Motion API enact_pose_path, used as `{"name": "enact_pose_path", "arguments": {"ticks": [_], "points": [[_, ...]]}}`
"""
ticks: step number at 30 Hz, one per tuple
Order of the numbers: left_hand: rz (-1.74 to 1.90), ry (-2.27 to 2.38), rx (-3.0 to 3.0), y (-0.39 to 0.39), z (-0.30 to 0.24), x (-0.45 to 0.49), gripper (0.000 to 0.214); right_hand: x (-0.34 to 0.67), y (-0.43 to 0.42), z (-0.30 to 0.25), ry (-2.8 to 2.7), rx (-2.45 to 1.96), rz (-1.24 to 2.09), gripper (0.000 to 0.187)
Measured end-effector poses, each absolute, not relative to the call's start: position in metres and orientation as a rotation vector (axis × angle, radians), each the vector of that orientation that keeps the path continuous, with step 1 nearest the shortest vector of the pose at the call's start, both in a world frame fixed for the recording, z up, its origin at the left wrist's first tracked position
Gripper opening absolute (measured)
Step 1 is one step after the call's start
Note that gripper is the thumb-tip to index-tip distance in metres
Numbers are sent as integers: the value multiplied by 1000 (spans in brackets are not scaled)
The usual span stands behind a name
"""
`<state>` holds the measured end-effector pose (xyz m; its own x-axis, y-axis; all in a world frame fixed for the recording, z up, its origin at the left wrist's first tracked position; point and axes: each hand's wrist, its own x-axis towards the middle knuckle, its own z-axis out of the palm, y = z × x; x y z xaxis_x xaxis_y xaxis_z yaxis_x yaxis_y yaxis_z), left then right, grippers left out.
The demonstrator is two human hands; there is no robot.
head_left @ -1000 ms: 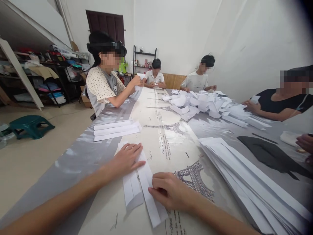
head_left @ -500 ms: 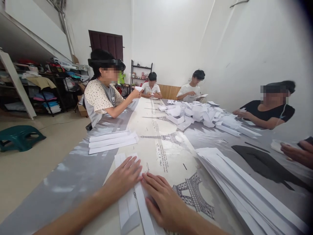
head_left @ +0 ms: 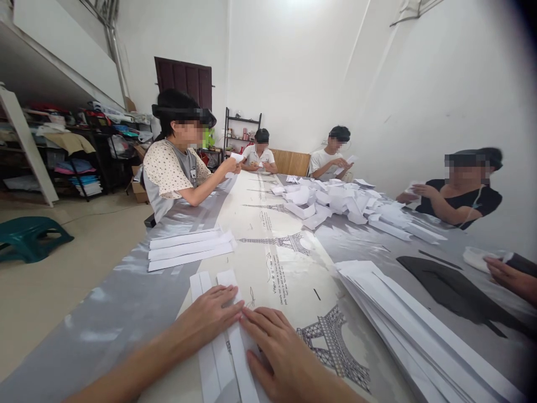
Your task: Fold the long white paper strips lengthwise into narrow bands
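Two long folded white paper strips (head_left: 222,347) lie side by side on the printed tablecloth (head_left: 289,280) in front of me. My left hand (head_left: 210,319) lies flat on the left strip with its fingers stretched out. My right hand (head_left: 279,358) presses flat on the right strip, fingers spread, fingertips meeting those of the left hand. Neither hand grips anything.
A thick stack of long white paper sheets (head_left: 419,330) lies to my right. A few folded strips (head_left: 188,249) lie ahead on the left. A heap of folded paper (head_left: 344,201) fills the table's far middle. Several other people sit around the table; a green stool (head_left: 29,238) stands at left.
My right hand went from curled at the strip's edge to flat with fingers spread, and slid up to meet my left hand. The view tilted upward.
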<state>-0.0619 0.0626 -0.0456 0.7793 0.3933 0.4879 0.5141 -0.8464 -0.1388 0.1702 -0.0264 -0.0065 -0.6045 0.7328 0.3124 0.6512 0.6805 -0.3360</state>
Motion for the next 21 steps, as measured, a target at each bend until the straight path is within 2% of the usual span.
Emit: {"name": "enact_pose_path", "arguments": {"ticks": [7, 12, 18, 21], "points": [[-555, -803, -2708, 51, -37, -57, 37, 170, -28, -20, -2448, -1093, 173, 37], [-612, -876, -2736, 47, -36, -58, 35, 171, -34, -22, -2493, -1069, 56, 22], [-607, -907, -2734, 44, -36, -56, 35, 173, -45, -55, -2471, -888, -465, 21], [-600, -936, -2728, 42, -37, -55, 35, 173, -50, -74, -2464, -831, -599, 19]]}}
